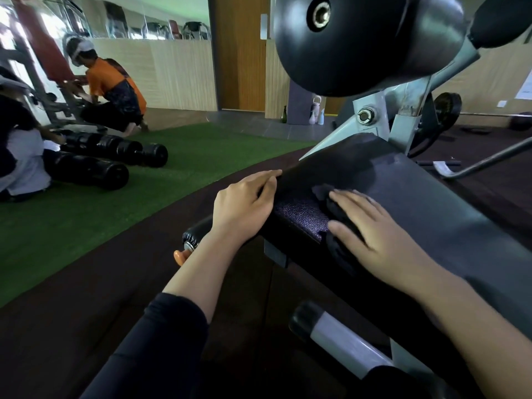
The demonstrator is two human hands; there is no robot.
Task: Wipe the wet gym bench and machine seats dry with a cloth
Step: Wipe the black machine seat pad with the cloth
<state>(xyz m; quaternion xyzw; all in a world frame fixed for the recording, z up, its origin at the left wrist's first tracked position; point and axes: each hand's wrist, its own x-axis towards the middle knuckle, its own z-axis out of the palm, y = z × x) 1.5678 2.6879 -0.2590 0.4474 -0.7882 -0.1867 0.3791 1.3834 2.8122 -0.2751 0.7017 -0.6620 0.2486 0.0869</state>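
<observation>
A long black padded bench (426, 197) runs from the lower right up toward the middle of the head view. A patch near its left edge glistens with wet speckles (302, 214). My right hand (383, 240) lies flat with straight fingers on a dark cloth (336, 205), pressing it onto the pad. My left hand (244, 205) rests on the bench's left edge, fingers fairly straight along the rim, nothing in it.
A big black roller pad (359, 38) on a grey metal frame (403, 119) hangs over the bench's far end. Black foam rollers (115, 151) lie on green turf at left, near two crouching people (112, 84). Bottles (315, 110) stand by the wooden door.
</observation>
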